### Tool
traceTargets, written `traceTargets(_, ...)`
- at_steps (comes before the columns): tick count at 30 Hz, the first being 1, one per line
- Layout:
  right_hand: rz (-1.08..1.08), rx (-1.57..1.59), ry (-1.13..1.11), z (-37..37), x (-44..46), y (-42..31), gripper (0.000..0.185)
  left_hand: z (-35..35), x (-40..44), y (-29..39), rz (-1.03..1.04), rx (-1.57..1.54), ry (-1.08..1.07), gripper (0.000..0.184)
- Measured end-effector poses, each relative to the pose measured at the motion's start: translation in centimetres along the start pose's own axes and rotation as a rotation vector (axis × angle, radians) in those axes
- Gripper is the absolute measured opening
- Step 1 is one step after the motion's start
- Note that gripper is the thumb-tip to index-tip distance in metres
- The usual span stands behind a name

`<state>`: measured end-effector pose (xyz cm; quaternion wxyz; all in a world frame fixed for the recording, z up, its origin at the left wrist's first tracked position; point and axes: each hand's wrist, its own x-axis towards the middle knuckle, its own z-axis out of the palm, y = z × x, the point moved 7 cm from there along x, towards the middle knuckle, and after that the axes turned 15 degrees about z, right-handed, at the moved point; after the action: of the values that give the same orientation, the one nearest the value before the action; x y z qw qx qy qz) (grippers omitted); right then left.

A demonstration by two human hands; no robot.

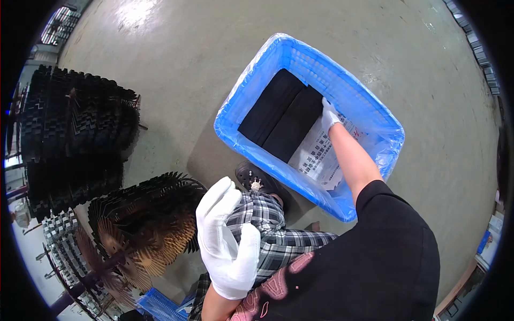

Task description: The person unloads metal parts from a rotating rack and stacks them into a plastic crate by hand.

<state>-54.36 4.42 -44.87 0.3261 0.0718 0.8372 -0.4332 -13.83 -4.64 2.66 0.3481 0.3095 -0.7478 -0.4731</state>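
My left hand (225, 243), in a white glove, is raised above my lap. Its thumb stands apart from the fingers, and nothing is in it. Inside a blue plastic basket (227, 136) lined with clear film, my right hand (330, 116), also gloved, touches the right edge of a black stack (294, 125). Its fingers look stretched along that edge; their undersides are hidden. Another black stack (270, 101) lies close alongside to the left. What the black pieces are I cannot tell. Printed paper (321, 158) covers the basket floor beside them.
On the left stand racks of dark, toothed plates (80, 115) and a fanned row of brownish blades (155, 235) on a shaft. Silvery metal parts (64, 241) hang behind them. My shoe (254, 176) is beside the basket's near side. Another blue crate (160, 305) shows at the bottom.
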Motion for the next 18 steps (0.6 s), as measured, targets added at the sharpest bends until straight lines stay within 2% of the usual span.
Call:
traceTargets(6, 0.311, 0.465, -0.19, 3.5, 0.4, 1.0, 0.062, 0.0, 0.0, 0.1, 0.001, 0.011, -0.021, 0.062)
traceTargets(18, 0.361, 0.545, -0.187, 3.5, 2.5, 3.7, 0.059, 1.0, 0.3, 0.6, 0.038, -0.039, -0.068, 0.062)
